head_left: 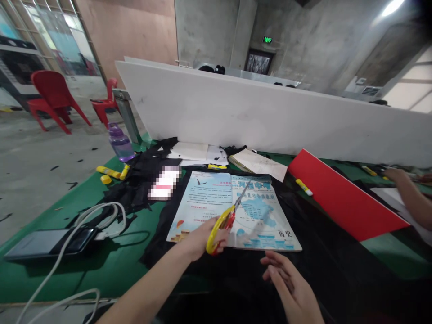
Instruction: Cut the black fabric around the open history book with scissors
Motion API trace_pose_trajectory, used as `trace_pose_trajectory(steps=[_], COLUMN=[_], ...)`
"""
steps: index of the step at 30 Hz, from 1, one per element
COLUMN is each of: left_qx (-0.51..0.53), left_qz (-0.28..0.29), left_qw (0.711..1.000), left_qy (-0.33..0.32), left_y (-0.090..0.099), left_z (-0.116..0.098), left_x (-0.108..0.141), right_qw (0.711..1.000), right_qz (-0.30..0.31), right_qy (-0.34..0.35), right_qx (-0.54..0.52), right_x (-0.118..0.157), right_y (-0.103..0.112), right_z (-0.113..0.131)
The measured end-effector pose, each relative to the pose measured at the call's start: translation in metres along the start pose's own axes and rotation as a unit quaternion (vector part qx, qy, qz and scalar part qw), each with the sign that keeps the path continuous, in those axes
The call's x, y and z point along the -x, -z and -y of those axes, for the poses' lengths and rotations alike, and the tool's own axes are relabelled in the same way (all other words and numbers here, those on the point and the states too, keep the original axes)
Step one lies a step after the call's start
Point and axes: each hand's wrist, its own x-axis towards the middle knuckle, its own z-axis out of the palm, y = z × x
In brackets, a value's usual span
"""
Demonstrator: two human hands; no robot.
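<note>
Right hand [288, 281]: fingers half-curled and parted, near one spread booklet [251, 225]. Left hand [204, 238]: gripping one pair of scissors [231, 219]. Counted: one purple bottle [120, 144], two red chairs [52, 89].

Green desk [118, 272], left: purple bottle [120, 143] upright near the far edge, yellow glue sticks [108, 172] lying just beside it. Nearer, dark handheld device [50, 243], white cable [62, 252] looped at its right end. Right: red panel [340, 198], slanted, yellow-and-white glue stick [304, 187] at its left part. White partition [263, 112] along the back. Beyond: two red chairs [50, 87] on the left, dark door [258, 62], green lit sign [267, 39], ceiling light [393, 6] top right.
</note>
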Motion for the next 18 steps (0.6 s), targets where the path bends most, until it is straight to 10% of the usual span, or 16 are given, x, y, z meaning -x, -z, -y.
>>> trace_pose_trajectory(steps=[7,18], left_qx=[0.123,0.103], left_qz=[0.141,0.215], left_qw=[0.982,0.970], left_qy=[0.004,-0.047], left_y=[-0.048,-0.044], left_z=[0.017,0.013], left_x=[0.004,0.009], right_qw=[0.996,0.996], right_qz=[0.062,0.052], right_qy=[-0.014,0.006], right_qx=[-0.062,-0.067], right_x=[-0.011,-0.013], right_y=[-0.029,-0.018], right_z=[0.019,0.004])
